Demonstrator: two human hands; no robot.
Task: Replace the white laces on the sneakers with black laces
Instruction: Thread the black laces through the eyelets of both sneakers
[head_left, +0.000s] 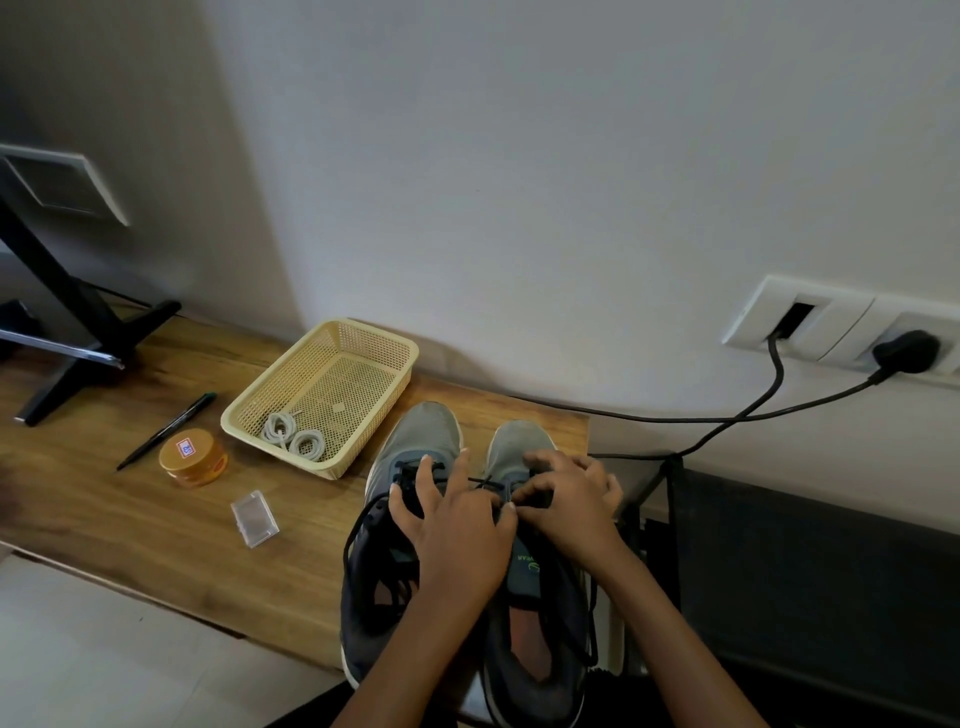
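Two grey sneakers stand side by side on the wooden table, toes pointing away from me: the left sneaker (415, 447) and the right sneaker (519, 447). Both carry black laces (483, 483). My left hand (457, 530) lies across the left sneaker's lacing with fingers spread, its thumb meeting my right hand. My right hand (566, 504) is curled over the right sneaker's eyelets and pinches a black lace there. Two coiled white laces (293, 436) lie in the near corner of a beige plastic basket (363, 338).
On the wooden table (130, 519) to the left lie a black pen (166, 431), a round orange tin (193, 457) and a small clear plastic box (254, 518). A black monitor stand (78, 332) is at far left. Black cables (727, 415) run from wall sockets on the right.
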